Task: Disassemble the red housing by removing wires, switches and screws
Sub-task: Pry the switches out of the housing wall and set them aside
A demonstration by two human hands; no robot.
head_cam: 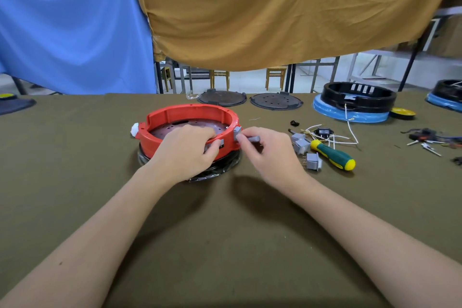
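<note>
On the olive tabletop (75, 182), a green-and-yellow screwdriver (333, 154) lay right of the red housing (175, 114), among loose grey switches (313, 160) and white wires (350, 130). Two dark round plates (222, 98) sat beyond, and a black ring housing (358, 95) on a blue base stood far right. The red housing sat at centre on a black base, a perforated dark plate inside it. The left hand (186, 151) curled over its near rim, the thumb pressing a grey switch in the wall. The right hand (268, 150) pinched a grey switch (251, 138) just beside the housing's right wall.
</note>
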